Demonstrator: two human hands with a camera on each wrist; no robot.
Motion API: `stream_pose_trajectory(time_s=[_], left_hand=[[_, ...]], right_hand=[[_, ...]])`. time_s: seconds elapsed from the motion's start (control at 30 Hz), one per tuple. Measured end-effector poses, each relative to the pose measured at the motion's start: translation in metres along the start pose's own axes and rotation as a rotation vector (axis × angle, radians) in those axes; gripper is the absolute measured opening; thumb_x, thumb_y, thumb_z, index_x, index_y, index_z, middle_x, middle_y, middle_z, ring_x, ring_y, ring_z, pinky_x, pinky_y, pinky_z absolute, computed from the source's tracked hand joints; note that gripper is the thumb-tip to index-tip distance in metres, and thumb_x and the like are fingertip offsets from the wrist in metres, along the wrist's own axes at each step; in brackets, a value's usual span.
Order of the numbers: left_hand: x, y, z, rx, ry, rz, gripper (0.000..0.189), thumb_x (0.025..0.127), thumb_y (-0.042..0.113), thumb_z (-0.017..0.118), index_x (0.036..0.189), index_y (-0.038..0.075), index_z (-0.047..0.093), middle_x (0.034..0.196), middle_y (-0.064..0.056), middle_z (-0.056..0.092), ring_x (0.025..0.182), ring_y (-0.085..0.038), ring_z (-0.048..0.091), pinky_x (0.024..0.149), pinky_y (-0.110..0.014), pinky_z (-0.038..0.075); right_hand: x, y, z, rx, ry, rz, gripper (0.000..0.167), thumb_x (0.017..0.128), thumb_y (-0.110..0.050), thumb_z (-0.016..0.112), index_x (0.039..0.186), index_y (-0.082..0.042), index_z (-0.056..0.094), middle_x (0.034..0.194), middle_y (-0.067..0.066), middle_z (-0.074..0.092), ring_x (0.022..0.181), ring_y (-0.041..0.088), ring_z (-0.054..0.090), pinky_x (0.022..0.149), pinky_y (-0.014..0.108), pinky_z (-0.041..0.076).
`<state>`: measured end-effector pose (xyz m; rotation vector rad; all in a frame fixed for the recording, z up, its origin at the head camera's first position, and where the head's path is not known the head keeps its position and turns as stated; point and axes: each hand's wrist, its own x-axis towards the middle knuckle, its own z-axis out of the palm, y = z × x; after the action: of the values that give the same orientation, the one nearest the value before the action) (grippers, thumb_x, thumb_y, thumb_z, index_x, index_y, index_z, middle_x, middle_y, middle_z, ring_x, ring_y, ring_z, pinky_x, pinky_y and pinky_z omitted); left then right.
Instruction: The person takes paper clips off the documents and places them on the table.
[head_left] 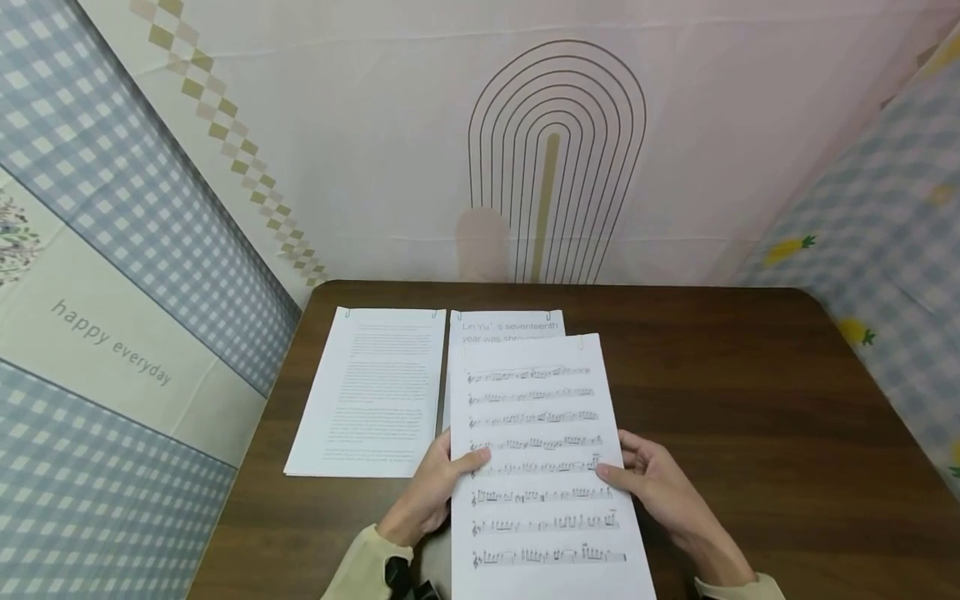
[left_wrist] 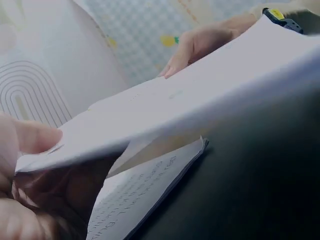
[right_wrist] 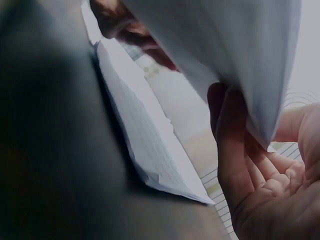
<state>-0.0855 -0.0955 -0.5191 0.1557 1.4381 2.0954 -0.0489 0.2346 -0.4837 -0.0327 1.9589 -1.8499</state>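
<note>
Both hands hold a stack of sheet music (head_left: 536, 467) by its side edges, raised off the table and tilted. The left hand (head_left: 438, 483) grips the left edge, thumb on top and fingers underneath. On the right edge, the right hand (head_left: 656, 487) does the same; its fingers show beneath the paper in the right wrist view. Partly covered by the music lies a clipped stack with large print (head_left: 506, 323). To its left, a clipped stack of small printed text (head_left: 382, 392) lies flat.
The dark wooden table (head_left: 757, 400) extends to the right of the papers. Behind it hangs a pale cloth (head_left: 375, 125) with an arch pattern, and blue checked cloths (head_left: 112, 108) hang at both sides.
</note>
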Motion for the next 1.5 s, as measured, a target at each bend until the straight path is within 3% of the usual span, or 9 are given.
stream_pose_trajectory(time_s=[0.13,0.27,0.47,0.7,0.87,1.03,1.2,1.5], left_hand=[[0.001,0.0,0.001,0.044,-0.004,0.014,0.051,0.112,0.013,0.056,0.16,0.003,0.041,0.137,-0.013,0.077,0.108,-0.02,0.083,0.093,-0.044,0.067],[0.001,0.0,0.003,0.068,0.002,0.019,0.048,0.112,0.011,0.057,0.157,0.0,0.046,0.137,-0.018,0.076,0.106,-0.021,0.083,0.091,-0.044,0.068],[-0.002,0.0,0.004,0.064,-0.004,-0.003,0.046,0.11,0.011,0.06,0.153,-0.003,0.051,0.133,-0.016,0.078,0.105,-0.021,0.083,0.092,-0.043,0.068],[-0.007,0.0,0.004,0.083,0.016,-0.032,0.046,0.11,0.011,0.062,0.152,-0.005,0.052,0.133,-0.019,0.078,0.104,-0.021,0.084,0.091,-0.042,0.068],[-0.006,0.0,0.006,0.137,0.059,-0.034,0.044,0.109,0.011,0.062,0.15,-0.003,0.054,0.131,-0.023,0.077,0.101,-0.022,0.084,0.089,-0.042,0.069],[-0.003,0.001,0.008,0.159,0.056,-0.033,0.044,0.11,0.011,0.059,0.153,0.0,0.053,0.135,-0.025,0.075,0.105,-0.026,0.084,0.091,-0.043,0.068],[-0.001,0.002,0.007,0.155,0.007,-0.038,0.044,0.111,0.013,0.058,0.153,0.0,0.053,0.137,-0.024,0.074,0.107,-0.024,0.083,0.093,-0.043,0.068],[0.004,0.001,0.008,0.146,-0.026,-0.047,0.043,0.11,0.012,0.061,0.15,-0.003,0.058,0.135,-0.024,0.076,0.105,-0.023,0.084,0.092,-0.043,0.068]], right_hand=[[0.004,-0.003,-0.003,-0.05,0.023,0.024,0.055,0.107,-0.015,0.068,0.149,0.014,0.048,0.113,0.007,0.085,0.091,0.023,0.084,0.08,0.035,0.068],[0.014,-0.012,-0.012,-0.106,0.117,0.036,0.051,0.106,-0.016,0.07,0.146,0.01,0.053,0.11,0.01,0.084,0.086,0.018,0.081,0.075,0.032,0.064],[0.038,-0.024,-0.028,-0.129,0.241,-0.037,0.059,0.107,-0.018,0.071,0.157,-0.002,0.044,0.109,0.0,0.081,0.088,0.015,0.077,0.076,0.032,0.064],[0.062,-0.03,-0.037,-0.131,0.27,-0.133,0.061,0.108,-0.023,0.071,0.16,-0.006,0.043,0.114,-0.008,0.078,0.094,0.013,0.077,0.082,0.03,0.065],[0.072,-0.034,-0.036,-0.208,0.305,-0.174,0.051,0.107,-0.016,0.071,0.153,-0.003,0.053,0.114,0.01,0.08,0.089,0.011,0.076,0.078,0.027,0.062],[0.077,-0.04,-0.035,-0.265,0.296,-0.192,0.037,0.107,-0.014,0.07,0.142,-0.002,0.063,0.12,0.027,0.078,0.086,0.013,0.079,0.077,0.026,0.062],[0.08,-0.042,-0.036,-0.252,0.325,-0.198,0.03,0.107,-0.013,0.07,0.132,0.002,0.067,0.121,0.028,0.077,0.085,0.01,0.079,0.075,0.025,0.063],[0.08,-0.039,-0.039,-0.233,0.369,-0.252,0.03,0.105,-0.009,0.071,0.131,0.006,0.067,0.113,0.027,0.075,0.081,0.009,0.078,0.067,0.027,0.064]])
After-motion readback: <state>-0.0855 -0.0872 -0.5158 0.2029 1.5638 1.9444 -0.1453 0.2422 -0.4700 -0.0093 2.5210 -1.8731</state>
